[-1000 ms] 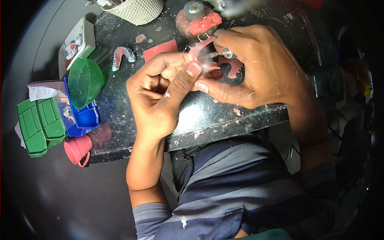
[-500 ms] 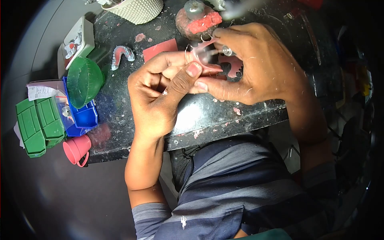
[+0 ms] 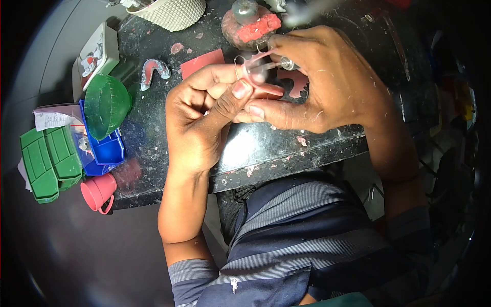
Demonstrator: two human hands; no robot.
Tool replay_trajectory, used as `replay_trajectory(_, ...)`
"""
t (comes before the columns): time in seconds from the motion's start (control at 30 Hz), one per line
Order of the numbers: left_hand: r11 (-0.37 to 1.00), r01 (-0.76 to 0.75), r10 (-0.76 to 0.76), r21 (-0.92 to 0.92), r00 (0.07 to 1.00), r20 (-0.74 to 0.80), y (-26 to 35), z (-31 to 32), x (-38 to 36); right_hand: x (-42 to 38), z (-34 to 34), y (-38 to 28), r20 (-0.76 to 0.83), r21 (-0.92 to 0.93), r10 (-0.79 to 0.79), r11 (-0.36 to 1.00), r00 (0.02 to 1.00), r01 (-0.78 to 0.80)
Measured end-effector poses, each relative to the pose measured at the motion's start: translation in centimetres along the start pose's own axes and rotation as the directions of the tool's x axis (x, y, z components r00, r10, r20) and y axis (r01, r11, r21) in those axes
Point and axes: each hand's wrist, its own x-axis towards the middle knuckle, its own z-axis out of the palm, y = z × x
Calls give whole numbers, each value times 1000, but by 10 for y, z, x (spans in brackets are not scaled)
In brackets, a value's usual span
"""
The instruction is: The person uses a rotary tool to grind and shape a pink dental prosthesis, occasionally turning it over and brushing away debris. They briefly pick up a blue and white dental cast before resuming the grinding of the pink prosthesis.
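Note:
My left hand pinches a pink denture plate with thin wire clasps between thumb and fingers. My right hand is closed around a handpiece, its metal nose and shank showing while the rest is hidden by the hand. The handpiece's blurred round tip lies against or just over the inner side of the plate; contact is hard to tell. The right thumb and index finger also reach to the plate's edges. Behind the fingers, another pink scalloped plate lies on the dark bench.
Beyond the hands stands a round weight-like object with a red block. A pink sheet and a bluish-pink dental arch lie to the left. Farther left are a green bowl, blue bin, green bins and pink cup.
The left hand and denture plate have shifted slightly, and the plate is tilted a little differently. The handpiece tip has moved slightly left. Both grips are kept.

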Motion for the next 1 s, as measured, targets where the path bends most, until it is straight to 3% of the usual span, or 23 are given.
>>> replay_trajectory(0.07, 995, -51, 51, -90, 999, 4, -4, 0, 1, 0, 4, 0, -39, -16, -72, 997, 997, 71)
replay_trajectory(0.27, 991, -29, 27, -127, 1000, -15, -6, 0, 2, 1, -1, -4, -41, -14, 45, 999, 998, -45)
replay_trajectory(0.5, 992, -31, 34, -120, 999, 19, -6, -2, 2, 1, -2, 2, 25, -21, -8, 1000, 1000, 9)
replay_trajectory(0.57, 997, -51, 51, -49, 999, -4, -6, -2, 1, 3, -3, 1, -27, -110, -28, 994, 999, 24)
replay_trajectory(0.67, 999, -42, 42, 19, 999, -12, -6, -2, 0, 2, 4, 1, -63, -27, 2, 1000, 998, -4)
replay_trajectory(0.8, 993, -102, 109, 67, 989, -100, -3, 7, -1, 2, -5, -3, 3, -145, 63, 988, 998, -61)
replay_trajectory(0.9, 987, -84, 102, 139, 987, -125, -5, 7, -1, 2, 4, -1, -43, -79, 17, 997, 999, -20)
replay_trajectory(1.0, 970, -187, 200, 155, 977, -69, -5, 7, -2, 0, 3, -2, 9, 3, 108, 994, 994, -108)
